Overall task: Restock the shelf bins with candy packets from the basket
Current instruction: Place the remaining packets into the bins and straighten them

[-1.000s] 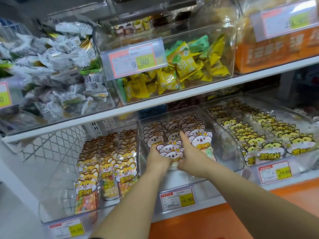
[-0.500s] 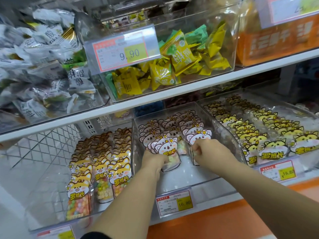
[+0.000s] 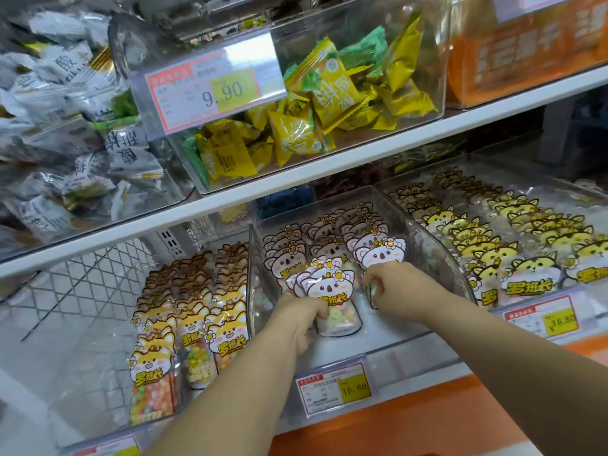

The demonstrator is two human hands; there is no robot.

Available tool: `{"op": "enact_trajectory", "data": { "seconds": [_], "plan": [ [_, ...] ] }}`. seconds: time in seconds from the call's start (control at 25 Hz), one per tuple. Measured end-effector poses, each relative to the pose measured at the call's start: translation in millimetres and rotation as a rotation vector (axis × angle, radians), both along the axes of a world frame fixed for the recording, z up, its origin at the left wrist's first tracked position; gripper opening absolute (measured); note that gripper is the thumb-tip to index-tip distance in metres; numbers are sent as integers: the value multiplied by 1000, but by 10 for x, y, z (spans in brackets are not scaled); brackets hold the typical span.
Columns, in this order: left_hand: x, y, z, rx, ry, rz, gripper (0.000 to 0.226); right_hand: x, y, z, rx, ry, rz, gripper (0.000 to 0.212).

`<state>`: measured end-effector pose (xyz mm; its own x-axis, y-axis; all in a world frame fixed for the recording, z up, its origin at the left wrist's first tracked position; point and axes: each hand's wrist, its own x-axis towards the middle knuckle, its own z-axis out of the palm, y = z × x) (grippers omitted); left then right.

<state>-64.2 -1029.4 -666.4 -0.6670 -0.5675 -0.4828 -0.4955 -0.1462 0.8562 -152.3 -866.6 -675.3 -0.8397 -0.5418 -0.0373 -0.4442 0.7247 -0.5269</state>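
Note:
Both my hands are inside the middle clear bin (image 3: pixel 424 238) on the lower shelf. My left hand (image 3: pixel 297 315) grips a small stack of pink koala candy packets (image 3: pixel 330 291) by their lower left side, holding them upright at the front of the middle row. My right hand (image 3: pixel 391 284) has its fingers curled on the front koala packet of the right row (image 3: pixel 378 253). More koala packets stand in rows behind. The basket is out of sight.
An orange fox packet bin (image 3: pixel 194 311) stands to the left, a yellow cat packet bin (image 3: pixel 513 255) to the right. Price tags (image 3: pixel 335 386) hang along the shelf front. The upper shelf (image 3: pixel 362 149) holds bins of yellow and silver wrapped candy. Wire mesh is at far left.
My left hand has set its stack of koala packets upright at the front of the middle row. My right hand moved from that stack to the right row's front packet.

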Motion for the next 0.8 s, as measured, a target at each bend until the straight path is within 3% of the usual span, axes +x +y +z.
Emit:
{"op": "enact_trajectory", "data": {
  "seconds": [0.16, 0.28, 0.36, 0.48, 0.6, 0.8],
  "plan": [
    [-301, 87, 17, -35, 40, 7, 42, 11, 25, 1, -20, -8, -19, 18],
    [-395, 127, -125, -187, -47, -19, 90, -1, 33, -10, -9, 2, -40, 11],
    [-347, 155, -187, -263, -112, -65, 110, 3, 21, -7, -13, 32, -23, 5],
    [-296, 164, -188, -324, -144, -108, 97, 42, -10, 19, 4, 27, 61, 10],
    [-273, 143, -192, -357, -196, -138, 130, 38, -15, -1, 35, 18, 46, 18],
    [-268, 176, -186, -455, -152, -204, 107, 55, -57, -25, 110, 49, -8, 20]
  ]
}}
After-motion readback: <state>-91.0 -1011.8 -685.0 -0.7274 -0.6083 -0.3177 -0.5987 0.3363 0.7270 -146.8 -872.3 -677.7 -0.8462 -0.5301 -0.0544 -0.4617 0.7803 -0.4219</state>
